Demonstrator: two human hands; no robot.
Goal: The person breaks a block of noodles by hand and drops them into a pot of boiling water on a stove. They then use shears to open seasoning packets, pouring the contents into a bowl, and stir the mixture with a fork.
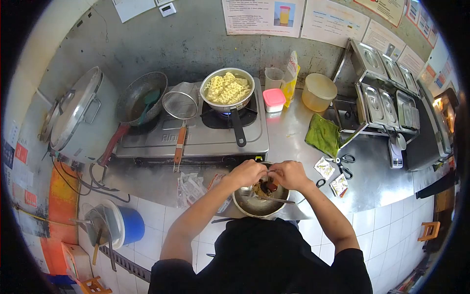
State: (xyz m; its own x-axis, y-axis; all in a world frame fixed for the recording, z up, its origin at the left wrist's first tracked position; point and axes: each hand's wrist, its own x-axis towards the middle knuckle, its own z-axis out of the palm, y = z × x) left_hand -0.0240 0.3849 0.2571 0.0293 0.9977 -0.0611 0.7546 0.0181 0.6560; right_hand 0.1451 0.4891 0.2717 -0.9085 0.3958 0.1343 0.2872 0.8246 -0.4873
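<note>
My left hand (248, 173) and my right hand (288, 175) are closed in a pinch, close together above a metal pan (249, 208). Between their fingertips is a small sachet, mostly hidden by the fingers. Below them in the pan lies dark, reddish-brown sauce (268, 187) with some brownish seasoning around it. A fork (279, 200) rests across the pan, its handle reaching over the right rim. To the right are torn foil sachets (339, 185) and black-handled scissors (346, 166). Clear plastic wrappers (191, 188) lie left of the pan.
On the stove (166, 142), noodles (227, 89) sit in a saucepan (237, 125) over a blue flame. A strainer (181, 105), a wok (132, 105) and a big pot (76, 117) stand left. A green cloth (323, 135), tubs and a rack of steel containers (374, 103) are right.
</note>
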